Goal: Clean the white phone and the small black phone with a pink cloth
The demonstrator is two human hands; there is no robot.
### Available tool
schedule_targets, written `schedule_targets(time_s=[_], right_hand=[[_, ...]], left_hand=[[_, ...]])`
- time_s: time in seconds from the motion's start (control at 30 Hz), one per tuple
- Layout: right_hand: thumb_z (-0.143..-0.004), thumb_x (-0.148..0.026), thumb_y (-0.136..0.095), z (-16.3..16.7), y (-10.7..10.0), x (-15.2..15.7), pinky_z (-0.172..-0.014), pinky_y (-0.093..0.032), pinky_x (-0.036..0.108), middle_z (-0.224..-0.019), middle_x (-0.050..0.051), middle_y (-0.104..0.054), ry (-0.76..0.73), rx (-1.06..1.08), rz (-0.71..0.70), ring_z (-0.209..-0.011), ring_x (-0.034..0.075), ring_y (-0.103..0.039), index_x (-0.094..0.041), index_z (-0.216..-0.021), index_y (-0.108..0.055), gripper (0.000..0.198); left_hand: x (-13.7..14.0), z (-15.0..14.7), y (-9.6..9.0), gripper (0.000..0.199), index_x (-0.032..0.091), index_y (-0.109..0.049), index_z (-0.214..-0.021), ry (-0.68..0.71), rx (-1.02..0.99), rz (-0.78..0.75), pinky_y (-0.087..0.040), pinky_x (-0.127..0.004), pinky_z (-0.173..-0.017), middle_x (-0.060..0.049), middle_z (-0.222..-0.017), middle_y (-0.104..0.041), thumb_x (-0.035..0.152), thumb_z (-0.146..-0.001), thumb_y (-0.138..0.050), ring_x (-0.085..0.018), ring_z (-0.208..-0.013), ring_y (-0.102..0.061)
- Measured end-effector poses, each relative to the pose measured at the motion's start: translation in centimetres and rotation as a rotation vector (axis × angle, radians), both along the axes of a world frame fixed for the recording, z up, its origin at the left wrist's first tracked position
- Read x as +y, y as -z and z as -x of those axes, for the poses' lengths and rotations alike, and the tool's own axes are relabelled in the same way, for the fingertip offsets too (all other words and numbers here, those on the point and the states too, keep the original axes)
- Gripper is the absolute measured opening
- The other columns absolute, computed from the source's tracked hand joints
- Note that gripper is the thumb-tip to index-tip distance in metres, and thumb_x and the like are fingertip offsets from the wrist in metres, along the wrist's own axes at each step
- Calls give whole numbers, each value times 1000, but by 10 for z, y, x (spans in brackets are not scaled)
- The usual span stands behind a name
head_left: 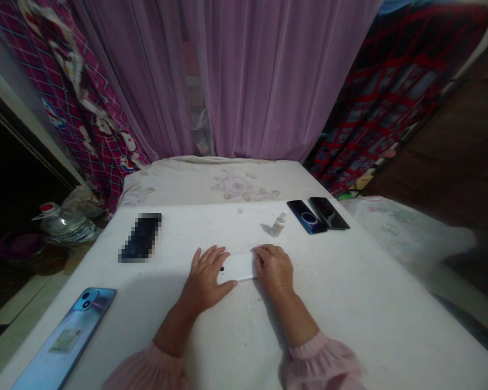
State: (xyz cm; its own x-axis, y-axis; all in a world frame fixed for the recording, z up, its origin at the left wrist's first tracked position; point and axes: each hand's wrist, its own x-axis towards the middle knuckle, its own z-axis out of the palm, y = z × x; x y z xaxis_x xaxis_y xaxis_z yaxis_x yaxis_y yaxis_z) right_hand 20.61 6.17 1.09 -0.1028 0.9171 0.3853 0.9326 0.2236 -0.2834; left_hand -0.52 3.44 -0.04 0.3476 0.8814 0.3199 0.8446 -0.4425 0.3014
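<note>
Fingers of the left hand [204, 279] are closed about the white phone [242, 265], left of the spray bottle [279, 224]; whether the phone is pinched by the right hand [275, 267] cannot be told.

No print is legible — the phone sticker [65, 340] blurs.

Left hand [205, 279] and right hand [275, 268] partly obscure white phone [242, 267]; bottom edge crops blue phone [71, 330]; pixelation masks dark object [141, 238].
</note>
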Motion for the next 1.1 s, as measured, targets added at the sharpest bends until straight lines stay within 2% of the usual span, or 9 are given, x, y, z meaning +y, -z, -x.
schedule_targets(time_s=[0.1,0.33,0.43,0.67,0.77,0.97,1.1], right_hand=[[-84,-14,-59,2,0,-1,-75,-40,32,-99,4,-71,-11,-6,-18,-89,21,-57,-24,-95,-75,22],[-85,-12,-59,33,-8,-8,-77,-42,31,-102,5,-71,-161,-10,14,-90,21,-57,-24,-97,-75,23],[-86,-14,-59,29,-8,-6,-78,-42,31,-102,4,-72,-144,7,18,-91,21,-57,-25,-96,-76,22],[-85,-12,-57,-1,-2,0,-79,-44,30,-100,5,-71,22,36,20,-90,20,-58,-22,-98,-76,24],[-86,-12,-57,5,0,-2,-80,-45,29,-102,6,-71,-11,36,-11,-91,20,-58,-22,-99,-75,25],[-85,-11,-58,34,-5,-8,-81,-46,29,-103,6,-71,-203,21,-13,-91,20,-57,-22,-99,-75,25],[-86,-13,-58,28,-7,-6,-81,-46,29,-102,6,-71,-145,24,20,-92,20,-57,-24,-98,-76,24]], left_hand=[[0,0,-1,54,23,-54,-132,-3,-3,6,-21,-60,-116,-13,-141,-56,42,-83,-64,-33,-135,-45],[0,0,-1,55,21,-53,-133,1,7,11,-21,-60,-116,-13,-142,-55,43,-83,-63,-33,-136,-44],[0,0,-1,55,21,-53,-133,3,9,13,-21,-60,-116,-13,-142,-54,43,-84,-64,-33,-136,-44],[0,0,-1,55,21,-54,-131,-3,5,21,-21,-60,-116,-13,-141,-55,42,-82,-65,-33,-135,-45],[0,-1,-1,55,20,-53,-132,-11,15,31,-21,-60,-116,-14,-141,-55,41,-82,-65,-33,-135,-45],[-1,-1,-1,56,20,-52,-133,-9,27,17,-22,-60,-115,-13,-142,-55,41,-82,-65,-33,-136,-44],[0,-1,-1,55,21,-53,-132,-7,22,11,-22,-60,-115,-13,-141,-55,42,-83,-64,-33,-135,-45]])
